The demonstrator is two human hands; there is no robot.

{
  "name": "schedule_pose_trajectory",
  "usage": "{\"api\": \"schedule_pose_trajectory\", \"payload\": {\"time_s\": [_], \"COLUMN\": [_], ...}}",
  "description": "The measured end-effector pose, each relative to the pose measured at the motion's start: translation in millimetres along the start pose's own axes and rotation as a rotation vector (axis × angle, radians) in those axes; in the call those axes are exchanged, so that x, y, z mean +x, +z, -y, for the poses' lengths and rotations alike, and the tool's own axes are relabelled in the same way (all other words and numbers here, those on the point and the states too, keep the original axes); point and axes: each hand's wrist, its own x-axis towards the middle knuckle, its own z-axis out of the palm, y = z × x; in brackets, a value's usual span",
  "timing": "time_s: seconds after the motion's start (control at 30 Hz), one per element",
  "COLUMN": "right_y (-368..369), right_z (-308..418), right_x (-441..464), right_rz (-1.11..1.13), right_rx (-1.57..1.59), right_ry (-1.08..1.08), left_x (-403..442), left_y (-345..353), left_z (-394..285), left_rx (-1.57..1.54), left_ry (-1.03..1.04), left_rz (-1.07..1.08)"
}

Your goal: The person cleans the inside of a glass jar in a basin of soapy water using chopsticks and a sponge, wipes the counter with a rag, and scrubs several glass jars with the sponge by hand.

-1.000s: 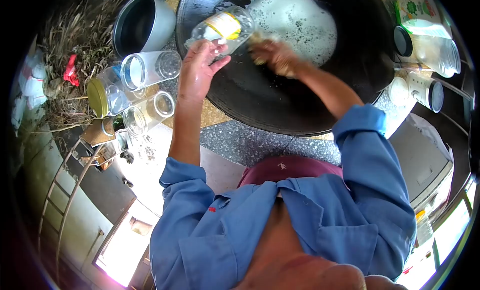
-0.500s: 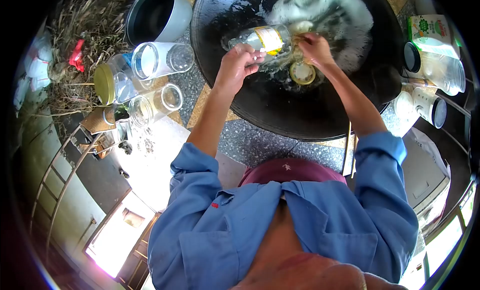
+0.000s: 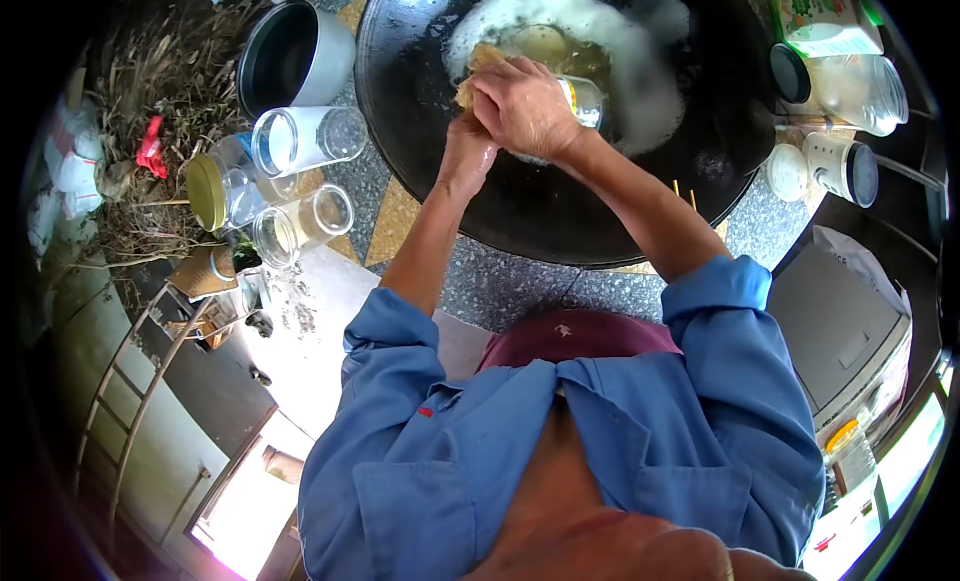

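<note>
Over a large black wok (image 3: 560,236) with foamy water (image 3: 650,106), both of my hands are together on a clear labelled jar (image 3: 586,101). My left hand (image 3: 468,151) is wrapped round the jar's near end, its fingers partly hidden by the other hand. Across the jar's top lies my right hand (image 3: 528,106), closed over a tan scrubber (image 3: 484,63) that sticks out past its fingers. Most of the jar is covered by my hands; its base end shows on the right. A round lid (image 3: 542,45) lies in the water behind them.
Left of the wok are a grey pot (image 3: 325,61), clear jars (image 3: 345,133) and a jar with a gold lid (image 3: 206,192). At the right stand a green-white package (image 3: 825,19), a black-lidded jar (image 3: 850,89) and a white canister (image 3: 835,166). Dry twigs lie at the far left.
My right hand has come from beside the jar's right end to its left, over my left hand. The jar now lies mostly beneath my hands.
</note>
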Motion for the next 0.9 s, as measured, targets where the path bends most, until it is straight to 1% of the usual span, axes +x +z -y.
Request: {"api": "schedule_pose_trajectory", "payload": {"time_s": [0.07,0.1,0.13,0.2,0.23,0.27,0.33,0.37,0.4,0.43,0.47,0.5,0.53,0.57,0.6,0.67,0.7,0.73,0.77,0.8,0.87,0.9], "right_y": [8.2,11.6,12.3,11.1,13.2,11.5,12.5,14.8,19.1,30.5,39.3,37.5,33.7,29.5,25.1,43.7,57.2,51.0,48.2,46.4,44.8,41.6], "right_z": [-7.5,-12.6,-19.0,-32.3,-40.4,-49.8,-71.8,-85.2,-101.5,-127.7,-153.8,-168.6,-166.7,-164.2,-154.0,-125.9,-115.6,-95.3,-90.9,-88.9,-106.5,-110.3], "right_x": [14.4,21.3,28.9,32.9,28.7,25.7,12.3,3.9,-5.9,-19.0,-27.4,-27.1,-20.3,-13.2,-21.2,-32.1,-43.2,-45.6,-47.7,-49.6,-41.5,-45.6], "right_rz": [0.225,0.280,0.374,0.396,0.340,0.342,0.264,0.296,0.325,0.370,0.407,0.616,0.578,0.545,0.340,0.590,0.766,0.948,0.891,0.830,0.746,0.457], "right_rx": [0.079,0.055,0.116,0.260,0.362,0.394,0.374,0.250,0.128,-0.018,-0.164,-0.120,-0.294,-0.465,-0.510,-0.475,-0.645,-0.716,-0.565,-0.418,0.108,0.164], "right_ry": [0.262,0.351,0.421,0.413,0.433,0.460,0.488,0.452,0.413,0.247,0.083,0.370,0.385,0.411,0.420,0.642,0.564,0.385,0.317,0.251,0.653,0.756], "left_x": [-1.5,-1.9,-2.8,-6.6,-9.3,-12.3,-18.5,-21.1,-23.9,-26.7,-29.7,-32.6,-34.6,-35.2,-36.3,-35.4,-34.0,-33.7,-34.8,-35.8,-34.2,-32.8], "left_y": [-1.2,0.3,-1.9,-6.4,-9.8,-14.2,-24.1,-29.6,-36.2,-42.7,-49.1,-55.0,-59.3,-62.6,-64.8,-64.7,-63.0,-61.2,-60.2,-59.6,-56.2,-54.9], "left_z": [-4.0,-2.8,-2.7,-3.3,-5.1,-3.0,2.1,3.0,3.6,3.7,0.1,-6.0,-9.3,-9.3,-11.1,-18.2,-21.5,-24.5,-25.8,-25.3,-22.2,-20.1], "left_rx": [-0.202,-0.254,-0.258,-0.199,-0.138,-0.144,-0.226,-0.232,-0.219,-0.203,-0.201,-0.244,-0.285,-0.221,-0.212,-0.110,-0.107,-0.113,-0.118,-0.114,-0.108,-0.108], "left_ry": [-0.031,-0.044,-0.046,-0.163,-0.180,-0.182,-0.150,-0.153,-0.113,-0.074,-0.078,-0.062,-0.048,-0.036,-0.041,-0.106,-0.104,-0.170,-0.240,-0.242,-0.295,-0.292], "left_rz": [0.110,0.106,0.098,0.092,0.058,0.047,-0.019,-0.031,-0.052,-0.069,-0.073,-0.024,0.023,0.007,0.003,0.039,0.040,0.046,0.051,0.053,0.029,0.038]}}
